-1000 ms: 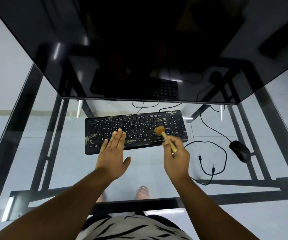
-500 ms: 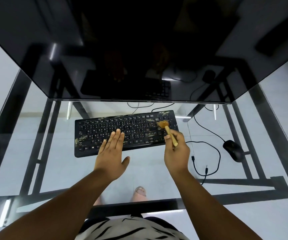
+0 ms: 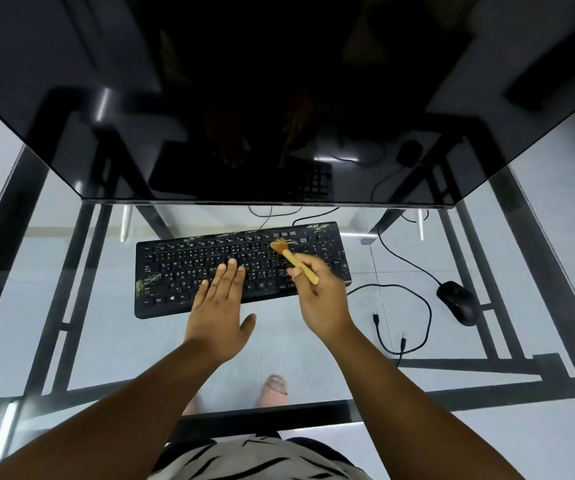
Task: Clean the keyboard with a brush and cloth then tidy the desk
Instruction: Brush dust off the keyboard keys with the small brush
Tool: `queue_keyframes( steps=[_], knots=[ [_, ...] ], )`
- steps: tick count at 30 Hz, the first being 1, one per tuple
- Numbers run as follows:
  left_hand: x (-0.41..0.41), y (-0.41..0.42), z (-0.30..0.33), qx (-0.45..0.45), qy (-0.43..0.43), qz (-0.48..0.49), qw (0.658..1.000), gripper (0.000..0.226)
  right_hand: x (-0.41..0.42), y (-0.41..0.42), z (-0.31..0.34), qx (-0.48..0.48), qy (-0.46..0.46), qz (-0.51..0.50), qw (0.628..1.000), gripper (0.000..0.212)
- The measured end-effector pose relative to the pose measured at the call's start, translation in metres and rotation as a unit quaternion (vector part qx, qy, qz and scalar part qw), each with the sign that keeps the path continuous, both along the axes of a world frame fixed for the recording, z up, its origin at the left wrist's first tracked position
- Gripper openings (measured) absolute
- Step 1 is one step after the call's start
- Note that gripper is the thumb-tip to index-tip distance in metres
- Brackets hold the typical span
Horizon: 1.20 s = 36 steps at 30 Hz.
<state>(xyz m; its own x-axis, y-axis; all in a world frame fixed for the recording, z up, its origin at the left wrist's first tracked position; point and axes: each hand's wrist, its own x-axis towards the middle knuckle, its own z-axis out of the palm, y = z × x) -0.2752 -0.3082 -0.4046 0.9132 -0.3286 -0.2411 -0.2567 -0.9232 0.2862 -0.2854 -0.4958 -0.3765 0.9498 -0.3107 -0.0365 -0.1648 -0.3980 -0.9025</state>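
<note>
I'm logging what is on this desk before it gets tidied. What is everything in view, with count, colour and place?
keyboard: one, black with yellowish grime, centre of the desk
brush: one, tan wood, bristles on the keyboard's right part
monitor: one, black, dark screen, behind the keyboard
mouse: one, black, right of the keyboard
loose cable: one, black, between keyboard and mouse
glass desk: one, clear top on a black frame
left hand: flat, fingers on the keys
right hand: grips the brush handle
</note>
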Motion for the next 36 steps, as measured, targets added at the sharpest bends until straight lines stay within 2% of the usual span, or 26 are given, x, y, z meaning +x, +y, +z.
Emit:
queue_keyframes(
  steps=[3, 4, 7, 8, 11, 12, 15, 16, 18, 20, 23, 25, 29, 30, 32, 34, 36],
  knots=[
    [0.0, -0.001, 0.0, -0.006, 0.0, 0.001, 1.0, 0.083, 0.007, -0.003, -0.003, 0.011, -0.014, -0.113, 0.993, 0.025],
    [0.0, -0.001, 0.0, -0.008, 0.001, 0.001, 1.0, 0.083, 0.009, -0.003, -0.003, 0.023, -0.02, -0.111, 0.993, 0.025],
    [0.0, 0.001, -0.001, -0.006, 0.001, -0.002, 1.0, 0.084, 0.008, 0.001, 0.0, 0.003, -0.005, -0.011, 1.0, 0.024],
    [0.0, 0.001, -0.001, -0.005, 0.001, -0.002, 1.0, 0.085, 0.007, 0.001, -0.001, -0.012, -0.001, -0.023, 1.0, 0.025],
    [0.0, 0.0, -0.001, 0.002, 0.001, -0.002, 1.0, 0.09, 0.002, -0.006, -0.001, -0.001, 0.003, -0.144, 0.99, 0.024],
    [-0.001, 0.0, -0.001, 0.006, 0.002, -0.004, 1.0, 0.092, -0.001, -0.007, 0.0, 0.021, -0.005, -0.136, 0.99, 0.023],
    [0.001, 0.002, 0.001, 0.014, 0.003, -0.006, 1.0, 0.096, -0.013, -0.004, 0.004, 0.056, 0.003, -0.022, 0.998, 0.021],
    [0.001, 0.002, 0.001, 0.017, 0.003, -0.004, 1.0, 0.097, -0.018, -0.004, 0.004, 0.039, 0.01, -0.018, 0.999, 0.021],
    [0.003, 0.001, 0.002, 0.02, 0.006, -0.001, 1.0, 0.099, -0.025, -0.01, -0.001, 0.01, 0.009, -0.089, 0.996, 0.019],
    [0.003, 0.0, 0.003, 0.025, 0.007, -0.003, 1.0, 0.099, -0.033, -0.015, 0.0, 0.023, -0.002, -0.146, 0.989, 0.019],
    [0.002, 0.0, 0.003, 0.022, 0.006, -0.003, 1.0, 0.099, -0.04, -0.009, 0.007, 0.071, 0.02, -0.041, 0.996, 0.017],
    [0.002, 0.001, 0.003, 0.016, 0.005, 0.0, 1.0, 0.099, -0.045, -0.002, 0.007, 0.055, 0.041, 0.015, 0.998, 0.019],
    [0.0, 0.001, 0.002, 0.011, 0.004, -0.001, 1.0, 0.099, -0.049, -0.009, 0.007, 0.045, 0.012, -0.138, 0.989, 0.019],
    [0.0, 0.001, 0.002, 0.011, 0.004, -0.001, 1.0, 0.099, -0.049, -0.011, 0.008, 0.06, 0.008, -0.132, 0.989, 0.019],
    [0.0, 0.001, 0.001, 0.014, 0.004, -0.002, 1.0, 0.1, -0.051, -0.009, 0.01, 0.089, 0.028, -0.046, 0.995, 0.019],
    [0.0, 0.0, 0.002, 0.013, 0.006, 0.002, 1.0, 0.099, -0.056, -0.005, 0.008, 0.064, 0.053, 0.026, 0.996, 0.019],
    [-0.001, -0.002, 0.002, 0.011, 0.007, 0.003, 1.0, 0.098, -0.057, -0.006, 0.003, 0.02, 0.05, -0.036, 0.998, 0.018]
  ],
)
